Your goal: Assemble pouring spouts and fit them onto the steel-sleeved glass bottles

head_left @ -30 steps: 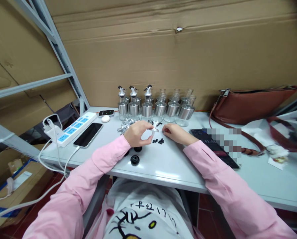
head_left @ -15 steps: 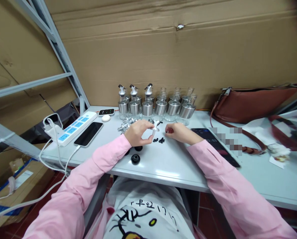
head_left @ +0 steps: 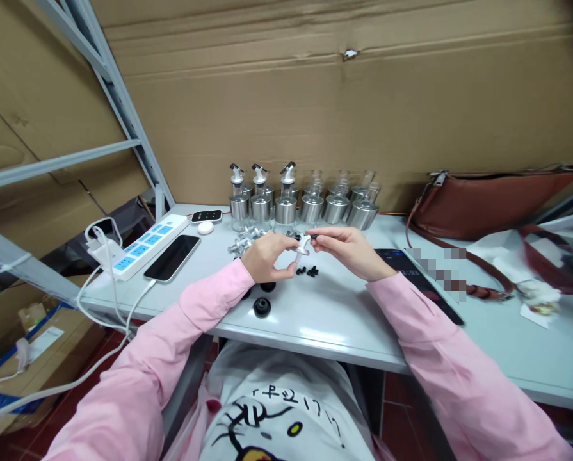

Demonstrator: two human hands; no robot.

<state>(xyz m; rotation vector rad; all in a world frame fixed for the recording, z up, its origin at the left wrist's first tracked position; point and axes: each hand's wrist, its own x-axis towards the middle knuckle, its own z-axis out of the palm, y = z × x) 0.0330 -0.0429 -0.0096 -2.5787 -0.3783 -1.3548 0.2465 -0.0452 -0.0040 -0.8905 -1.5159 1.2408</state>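
Observation:
My left hand (head_left: pixel 267 257) is closed on a small white and silver pourer spout (head_left: pixel 301 246), held just above the table. My right hand (head_left: pixel 346 248) pinches a tiny black part (head_left: pixel 314 237) against the spout's top end. A few more small black parts (head_left: pixel 306 271) lie on the table under the hands. A heap of loose silver spouts (head_left: pixel 242 242) sits behind my left hand. Black round stoppers (head_left: pixel 261 308) lie near my left wrist. Several glass bottles with steel collars (head_left: pixel 310 206) stand in a row at the back; three on the left carry spouts.
A white power strip (head_left: pixel 142 246) and a dark phone (head_left: pixel 172 258) lie at the left. Another phone (head_left: pixel 411 275) lies right of my right hand. A brown leather bag (head_left: pixel 488 202) with its strap fills the right. The grey table's front edge (head_left: pixel 315 342) is close to me.
My right hand has lifted off the table with a small black part and moved left to meet the spout in my left hand, which stayed in place.

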